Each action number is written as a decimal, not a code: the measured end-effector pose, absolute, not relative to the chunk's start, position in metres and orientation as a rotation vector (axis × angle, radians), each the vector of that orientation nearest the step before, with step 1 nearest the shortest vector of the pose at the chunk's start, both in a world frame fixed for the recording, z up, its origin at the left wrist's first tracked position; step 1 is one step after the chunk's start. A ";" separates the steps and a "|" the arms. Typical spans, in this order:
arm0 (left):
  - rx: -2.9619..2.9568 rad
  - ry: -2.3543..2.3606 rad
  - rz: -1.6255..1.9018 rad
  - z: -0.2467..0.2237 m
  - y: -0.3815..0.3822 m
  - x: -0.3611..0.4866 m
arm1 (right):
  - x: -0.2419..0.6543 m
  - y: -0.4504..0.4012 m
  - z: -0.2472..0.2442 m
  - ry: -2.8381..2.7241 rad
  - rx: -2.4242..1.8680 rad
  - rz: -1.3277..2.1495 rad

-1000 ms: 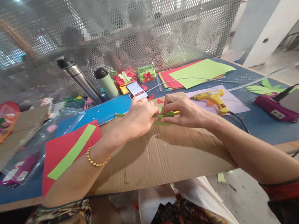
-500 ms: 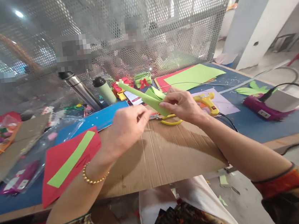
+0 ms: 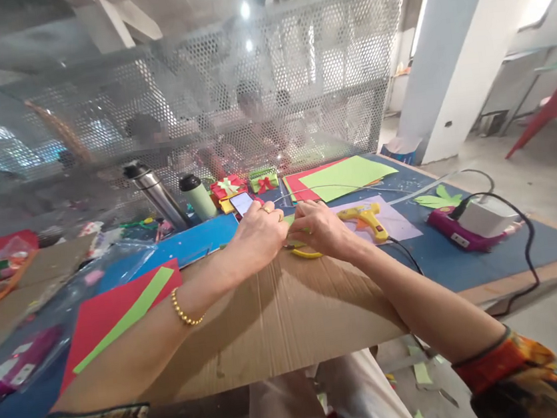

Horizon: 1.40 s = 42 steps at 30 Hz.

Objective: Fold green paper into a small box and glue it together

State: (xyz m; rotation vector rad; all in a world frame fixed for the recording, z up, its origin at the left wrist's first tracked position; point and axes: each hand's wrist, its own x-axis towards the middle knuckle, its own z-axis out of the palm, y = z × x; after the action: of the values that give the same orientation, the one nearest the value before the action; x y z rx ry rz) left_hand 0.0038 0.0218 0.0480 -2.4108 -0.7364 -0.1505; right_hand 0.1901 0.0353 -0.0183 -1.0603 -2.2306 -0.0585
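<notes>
Over the back part of the brown cardboard (image 3: 271,324), my two hands meet. My left hand (image 3: 260,233), with a gold bead bracelet at the wrist, has its fingers closed on a green paper piece (image 3: 288,220). My right hand (image 3: 318,229) pinches the same paper from the other side. Most of the paper is hidden behind the fingers. Just below them shows a yellow handle (image 3: 306,253). Right of my right hand, a yellow glue gun (image 3: 366,219) lies on a pale purple sheet (image 3: 403,218).
Left are a red sheet (image 3: 88,324) with a green strip (image 3: 129,314) and a blue board (image 3: 192,242). Behind stand a steel flask (image 3: 159,197), a green bottle (image 3: 199,198) and small gift boxes (image 3: 264,181). A purple power strip (image 3: 462,231) with a black cable sits right.
The view has tilted up. My hands have come together around the green paper, whose long part no longer sticks out. My left hand has closed on it.
</notes>
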 end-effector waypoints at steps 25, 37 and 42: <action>-2.320 -1.913 -2.894 0.039 0.063 -0.001 | 0.192 0.017 0.006 -1.361 -0.932 0.572; -2.108 -1.718 -3.240 0.037 0.083 0.039 | 0.164 0.018 -0.013 -1.168 -0.849 1.090; -1.946 -1.780 -3.343 0.035 0.091 0.077 | 0.163 0.022 -0.011 -0.998 -0.808 1.086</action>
State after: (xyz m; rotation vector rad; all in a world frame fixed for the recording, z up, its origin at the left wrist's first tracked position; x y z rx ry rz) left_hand 0.0770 0.0913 0.0349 -1.9462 -1.7797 -3.3426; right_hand 0.1633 0.0219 -0.0111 -0.8084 -0.9976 1.0855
